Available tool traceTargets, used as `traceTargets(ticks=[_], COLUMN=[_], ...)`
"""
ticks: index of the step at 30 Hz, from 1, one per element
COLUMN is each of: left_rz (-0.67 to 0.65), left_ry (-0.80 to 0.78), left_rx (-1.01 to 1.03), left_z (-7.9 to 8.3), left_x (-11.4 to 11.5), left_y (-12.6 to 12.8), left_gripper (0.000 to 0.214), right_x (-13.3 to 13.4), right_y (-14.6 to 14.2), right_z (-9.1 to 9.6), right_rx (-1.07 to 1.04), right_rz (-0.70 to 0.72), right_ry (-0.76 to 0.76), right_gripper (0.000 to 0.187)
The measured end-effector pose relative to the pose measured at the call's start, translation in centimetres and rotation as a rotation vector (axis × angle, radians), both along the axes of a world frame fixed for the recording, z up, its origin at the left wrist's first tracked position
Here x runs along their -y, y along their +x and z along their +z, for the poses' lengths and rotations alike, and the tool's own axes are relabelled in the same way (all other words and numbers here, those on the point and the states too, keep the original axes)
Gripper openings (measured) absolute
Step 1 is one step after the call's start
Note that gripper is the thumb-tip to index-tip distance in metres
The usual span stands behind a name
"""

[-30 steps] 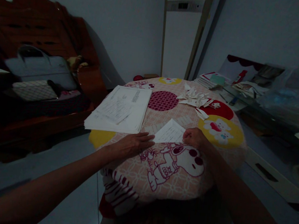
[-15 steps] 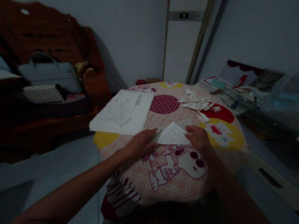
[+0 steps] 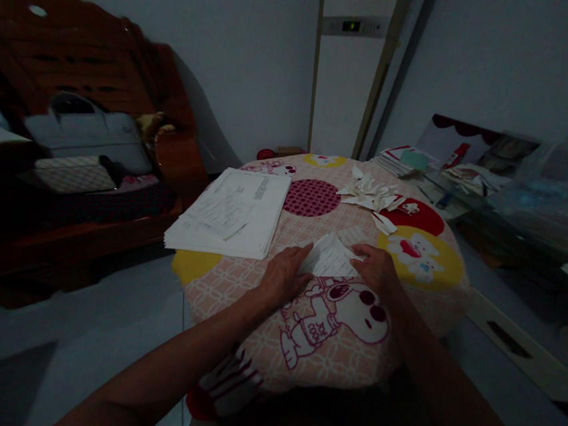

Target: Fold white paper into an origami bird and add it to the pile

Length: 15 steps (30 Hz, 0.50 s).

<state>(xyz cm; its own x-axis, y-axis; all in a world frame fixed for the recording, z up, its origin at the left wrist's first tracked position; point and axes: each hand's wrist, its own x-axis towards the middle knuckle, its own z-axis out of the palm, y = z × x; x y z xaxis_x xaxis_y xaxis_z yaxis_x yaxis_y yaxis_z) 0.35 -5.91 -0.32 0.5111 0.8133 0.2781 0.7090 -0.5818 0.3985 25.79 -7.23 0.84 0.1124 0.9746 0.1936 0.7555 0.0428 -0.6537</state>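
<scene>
A folded sheet of paper (image 3: 330, 258) with lines of writing is held between my two hands, just above the tablecloth. My left hand (image 3: 286, 270) grips its left edge, with thumb and fingers closed on it. On the other side, my right hand (image 3: 375, 265) pinches the right edge between thumb and fingers. The paper's middle bows upward. Left of my hands lies a stack of printed sheets (image 3: 262, 231), with smaller written sheets (image 3: 223, 214) on top. Beyond my right hand is a heap of folded white paper pieces (image 3: 369, 193).
The round table has a patterned cloth (image 3: 236, 289). A wooden bench (image 3: 90, 33) at left holds a grey bag (image 3: 90, 134) and a quilted bag (image 3: 74, 175). At right, a glass-topped stand bears papers and a plastic bag (image 3: 552, 192).
My left hand has moved right, closer to my right hand. The paper between them has gone from a pointed, flat shape to a bowed one.
</scene>
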Motion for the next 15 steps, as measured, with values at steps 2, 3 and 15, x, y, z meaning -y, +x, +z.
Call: traceTargets(ticks=[2, 3, 15], left_rz=[0.036, 0.055, -0.232], left_ry=[-0.039, -0.071, 0.478], left_rx=[0.083, 0.131, 0.270], left_z=[0.0, 0.1, 2.6], left_x=[-0.1, -0.2, 1.9], left_y=[0.1, 0.2, -1.5], left_gripper=[0.075, 0.075, 0.031], right_x=[-0.1, -0.1, 0.0], right_y=[0.1, 0.2, -0.6], right_z=[-0.2, -0.4, 3.4], right_rx=[-0.067, -0.106, -0.496], right_rz=[-0.020, -0.021, 0.275], right_ry=[0.037, 0.052, 0.167], right_gripper=[0.035, 0.037, 0.020])
